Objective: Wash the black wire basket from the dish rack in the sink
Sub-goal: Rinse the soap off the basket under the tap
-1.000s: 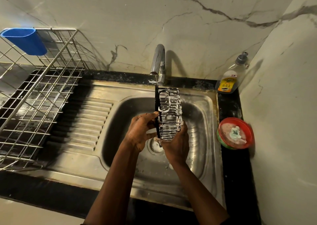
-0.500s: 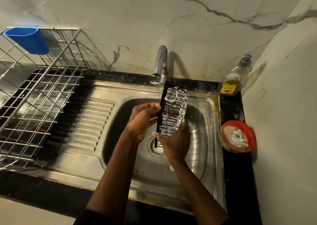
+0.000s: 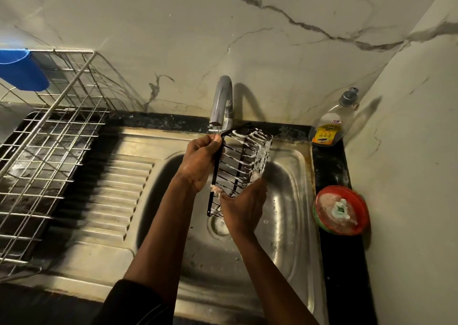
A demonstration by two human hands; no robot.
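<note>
A steel sink (image 3: 292, 200) is sitting in a black counter (image 3: 343, 262), with marble wall (image 3: 272, 52) closing in behind the sink and along its right (a tight corner). Over the sink's bowl the basket (image 3: 244, 161) is hanging tilted, foam streaking its wires, its top just under the tap (image 3: 221, 101) at the sink's back edge. The left hand (image 3: 198, 166) is gripping the basket's left bar, fingers curled round it. The right hand (image 3: 244, 205) is cupping its lower end, thumb and fingers wrapped round it (a pale lump by the thumb is too unclear to name). Left of the bowl the sink's ribbed drainboard (image 3: 111, 188) is stretching toward a wire rack (image 3: 49, 151) at the sink's left end, a blue cup (image 3: 22, 70) hooked on the rack. Right of the sink, a bottle (image 3: 328, 128) and a red dish (image 3: 340, 210) are crowding the narrow counter strip.
</note>
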